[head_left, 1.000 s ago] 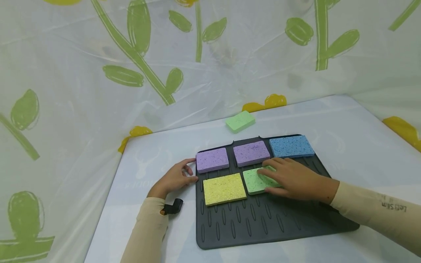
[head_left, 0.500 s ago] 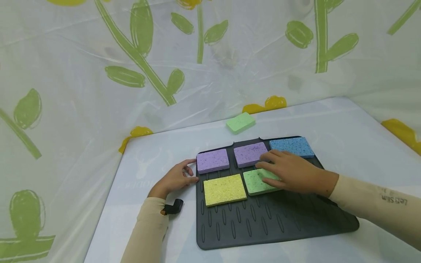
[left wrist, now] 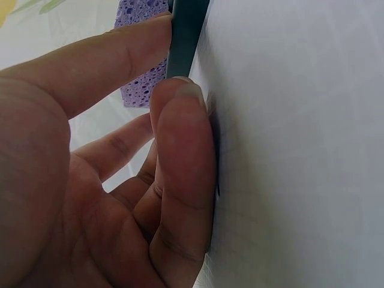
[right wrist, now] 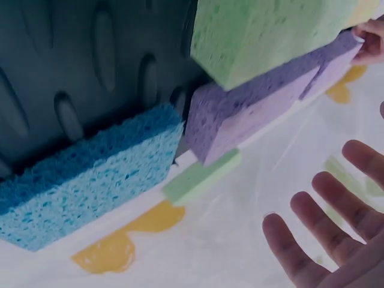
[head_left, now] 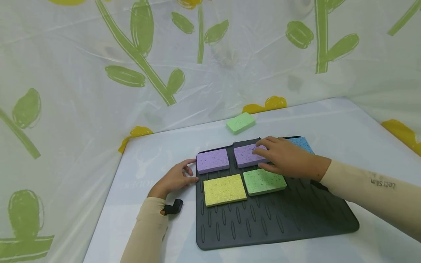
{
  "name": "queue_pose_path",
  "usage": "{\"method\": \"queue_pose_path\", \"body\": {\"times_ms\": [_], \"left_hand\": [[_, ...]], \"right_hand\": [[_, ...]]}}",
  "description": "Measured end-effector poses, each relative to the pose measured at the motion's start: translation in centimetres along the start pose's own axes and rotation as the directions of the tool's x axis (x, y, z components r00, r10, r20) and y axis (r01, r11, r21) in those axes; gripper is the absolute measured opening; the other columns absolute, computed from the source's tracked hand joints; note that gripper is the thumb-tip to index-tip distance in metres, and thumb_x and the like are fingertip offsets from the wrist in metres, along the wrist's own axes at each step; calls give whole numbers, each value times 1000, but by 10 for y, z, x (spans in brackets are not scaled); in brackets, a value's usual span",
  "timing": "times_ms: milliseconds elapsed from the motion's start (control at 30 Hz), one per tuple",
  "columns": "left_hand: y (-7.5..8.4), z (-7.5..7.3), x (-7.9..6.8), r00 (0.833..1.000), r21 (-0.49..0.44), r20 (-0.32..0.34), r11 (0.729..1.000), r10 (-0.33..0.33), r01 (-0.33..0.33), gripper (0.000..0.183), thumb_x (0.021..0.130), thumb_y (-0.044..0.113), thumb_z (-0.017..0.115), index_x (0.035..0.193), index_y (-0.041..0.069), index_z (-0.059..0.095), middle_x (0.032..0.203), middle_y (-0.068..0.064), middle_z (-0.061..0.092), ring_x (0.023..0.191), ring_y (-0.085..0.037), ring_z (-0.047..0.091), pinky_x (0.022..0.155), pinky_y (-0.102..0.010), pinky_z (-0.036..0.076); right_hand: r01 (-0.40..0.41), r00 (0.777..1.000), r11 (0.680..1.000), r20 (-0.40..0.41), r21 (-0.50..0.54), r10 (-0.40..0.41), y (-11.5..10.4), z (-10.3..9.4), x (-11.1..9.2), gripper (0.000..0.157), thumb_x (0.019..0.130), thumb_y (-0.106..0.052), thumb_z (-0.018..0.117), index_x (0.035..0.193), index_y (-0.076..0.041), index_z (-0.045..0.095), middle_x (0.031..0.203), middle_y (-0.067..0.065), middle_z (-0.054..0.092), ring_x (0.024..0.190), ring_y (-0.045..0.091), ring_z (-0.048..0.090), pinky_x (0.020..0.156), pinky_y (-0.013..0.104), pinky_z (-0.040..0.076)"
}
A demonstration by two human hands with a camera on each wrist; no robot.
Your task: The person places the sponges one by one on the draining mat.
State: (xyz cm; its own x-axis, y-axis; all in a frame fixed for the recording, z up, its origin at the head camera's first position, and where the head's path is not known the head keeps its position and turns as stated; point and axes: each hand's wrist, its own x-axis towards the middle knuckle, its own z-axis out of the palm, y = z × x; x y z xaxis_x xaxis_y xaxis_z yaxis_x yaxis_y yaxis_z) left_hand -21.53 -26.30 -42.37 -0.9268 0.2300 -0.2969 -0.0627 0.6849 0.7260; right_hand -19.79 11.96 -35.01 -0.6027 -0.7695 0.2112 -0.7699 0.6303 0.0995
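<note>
A dark ribbed mat (head_left: 243,233) lies on the table with several flat sponges on it. My left hand (head_left: 172,179) rests at the mat's left edge, its fingertips touching that edge beside a purple sponge (head_left: 213,160). Over a second purple sponge (head_left: 243,156) and partly over the blue sponge (head_left: 302,144) is my right hand (head_left: 291,156), holding nothing. The right wrist view shows its fingers (right wrist: 339,237) spread and apart from the sponges. Nearer the front, the yellow sponge (head_left: 225,190) and a green sponge (head_left: 265,182) lie side by side on the mat.
Another green sponge (head_left: 241,123) lies on the white table beyond the mat's far edge. A curtain (head_left: 246,73) with printed leaves and flowers hangs behind the table. A black bracket (head_left: 174,207) is at the left wrist.
My right hand has come off the green sponge on the mat and moved away from me, over the second purple sponge. That green sponge is now fully uncovered. My left hand has stayed put.
</note>
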Motion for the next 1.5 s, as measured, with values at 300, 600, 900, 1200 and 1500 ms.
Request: {"method": "queue_pose_path", "body": {"times_ms": [300, 600, 900, 1200, 1500], "left_hand": [[-2, -1, 0, 1000, -6, 12, 1000, 19, -19, 78, 85, 19, 80, 152, 20, 42, 103, -5, 58, 69, -15, 57, 62, -28, 47], [-2, -3, -1, 1000, -4, -6, 1000, 12, -12, 77, 85, 19, 80, 152, 21, 42, 103, -5, 59, 70, -15, 58, 62, -28, 47], [-4, -5, -3, 1000, -6, 3, 1000, 20, -20, 76, 85, 18, 80, 151, 21, 43, 104, -5, 59, 68, -15, 56, 61, -29, 46], [-7, -3, -3, 1000, -28, 15, 999, 21, -21, 77, 85, 19, 80, 151, 22, 43, 104, -4, 59, 68, -14, 56, 61, -29, 47], [-3, 2, -1, 1000, -24, 2, 1000, 13, -13, 76, 83, 17, 81, 150, 23, 45, 103, -3, 59, 65, -15, 55, 60, -29, 48]], "right_hand": [[-64, 998, 998, 22, -9, 64, 17, -2, 19, 40, 94, -30, 70, 128, -10, 62, 127, 13, 61, 117, 31, 59, 91, 51, 53], [-147, 985, 989, 98, 17, 145, 36, 1, 39, 42, 97, -26, 64, 134, -7, 59, 137, 18, 58, 128, 38, 54, 99, 58, 47], [-249, 958, 966, 162, 62, 237, 49, 10, 57, 45, 97, -25, 64, 137, -7, 56, 139, 18, 56, 128, 39, 53, 100, 60, 46], [-320, 920, 942, 273, 101, 282, 64, 22, 67, 48, 99, -22, 60, 143, -4, 51, 145, 22, 51, 134, 43, 47, 104, 64, 41], [-357, 887, 934, 324, 32, 328, 78, 36, 79, 50, 99, -23, 60, 143, -2, 50, 146, 25, 50, 135, 44, 46, 105, 65, 40]]}}
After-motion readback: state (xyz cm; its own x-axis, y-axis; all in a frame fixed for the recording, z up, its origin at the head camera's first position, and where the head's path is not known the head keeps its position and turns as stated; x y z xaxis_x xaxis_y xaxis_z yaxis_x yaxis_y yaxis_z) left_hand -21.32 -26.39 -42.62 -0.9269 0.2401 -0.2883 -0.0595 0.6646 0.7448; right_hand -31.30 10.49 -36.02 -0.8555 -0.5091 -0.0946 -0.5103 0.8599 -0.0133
